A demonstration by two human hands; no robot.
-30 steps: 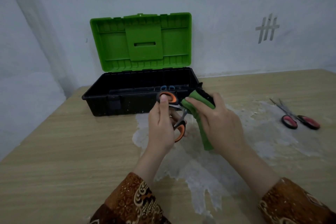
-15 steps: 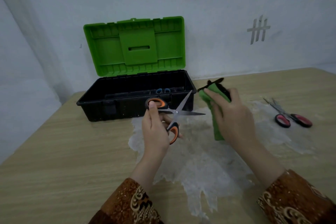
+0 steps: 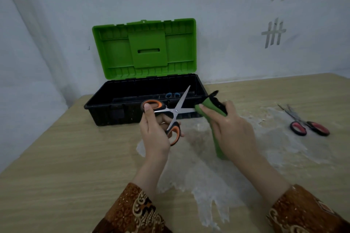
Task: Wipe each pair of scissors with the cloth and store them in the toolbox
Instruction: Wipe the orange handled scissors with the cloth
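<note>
Just in front of the open toolbox [image 3: 132, 111], the orange-handled scissors [image 3: 171, 114], gripped by the left hand [image 3: 155, 136], are now spread wide, and the green cloth [image 3: 214, 111], pinched in the right hand [image 3: 233, 132], is brought back onto one blade, so wiping appears unfinished.

From my feed, the toolbox [image 3: 121, 108] sits on the bench [image 3: 56, 157] at twelve o'clock, lid raised behind it. My left hand [image 3: 155, 138] holds open scissors [image 3: 170, 113] before it; my right hand [image 3: 233, 134], at one o'clock, holds the cloth [image 3: 210, 108] on one blade tip. Another pair [image 3: 306, 125] lies at two o'clock.
</note>
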